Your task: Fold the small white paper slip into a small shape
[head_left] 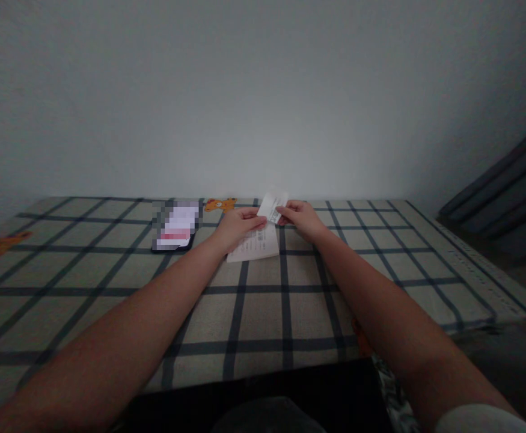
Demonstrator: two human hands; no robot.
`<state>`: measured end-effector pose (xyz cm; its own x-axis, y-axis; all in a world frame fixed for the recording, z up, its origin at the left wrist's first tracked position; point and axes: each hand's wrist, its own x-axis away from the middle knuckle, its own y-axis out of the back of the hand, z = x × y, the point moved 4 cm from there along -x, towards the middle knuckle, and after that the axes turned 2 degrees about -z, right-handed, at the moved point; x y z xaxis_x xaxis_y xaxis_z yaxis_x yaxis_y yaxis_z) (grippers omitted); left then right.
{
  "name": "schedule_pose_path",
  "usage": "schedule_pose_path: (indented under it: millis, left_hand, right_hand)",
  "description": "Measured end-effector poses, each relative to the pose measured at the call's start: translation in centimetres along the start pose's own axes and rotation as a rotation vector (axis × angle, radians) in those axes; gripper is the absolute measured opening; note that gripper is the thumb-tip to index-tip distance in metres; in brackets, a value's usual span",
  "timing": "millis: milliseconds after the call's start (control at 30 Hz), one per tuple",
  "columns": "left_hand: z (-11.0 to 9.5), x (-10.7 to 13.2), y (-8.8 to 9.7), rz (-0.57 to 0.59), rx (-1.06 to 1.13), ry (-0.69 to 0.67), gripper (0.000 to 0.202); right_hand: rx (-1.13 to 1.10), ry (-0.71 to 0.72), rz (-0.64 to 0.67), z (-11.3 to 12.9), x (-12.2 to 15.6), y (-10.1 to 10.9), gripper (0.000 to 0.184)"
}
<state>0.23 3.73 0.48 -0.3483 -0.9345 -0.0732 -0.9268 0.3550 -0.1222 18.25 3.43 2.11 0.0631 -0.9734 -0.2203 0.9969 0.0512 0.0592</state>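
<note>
Both my arms reach forward over a checked cloth surface. A white printed paper sheet lies on the cloth, and my left hand rests on it with fingers curled, pinching its upper edge. My right hand pinches the folded-up far part of the same paper, which stands lifted off the cloth. The two hands nearly touch at the fold.
A phone with a lit screen lies left of my hands. Orange cartoon prints mark the cloth near the plain wall. A dark striped fabric slopes down at the right, past the surface's right edge.
</note>
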Motion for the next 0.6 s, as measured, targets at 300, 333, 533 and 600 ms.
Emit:
schedule_pose_path:
  millis: [300, 333, 533, 600]
  left_hand:
    - [-0.05, 0.06, 0.08, -0.017, -0.002, 0.001, 0.036]
    - [-0.03, 0.06, 0.05, -0.016, 0.007, 0.004, 0.036]
    - [0.0, 0.14, -0.15, 0.025, 0.018, 0.02, 0.036]
    - [0.09, 0.07, -0.06, 0.022, 0.014, 0.022, 0.036]
  right_hand:
    - [-0.014, -0.012, 0.014, 0.0, 0.06, -0.03, 0.031]
    - [-0.017, -0.011, 0.016, 0.03, 0.08, -0.05, 0.03]
    - [0.0, 0.021, 0.016, -0.11, 0.0, 0.06, 0.031]
    - [0.033, 0.035, 0.038, -0.18, -0.02, 0.04, 0.031]
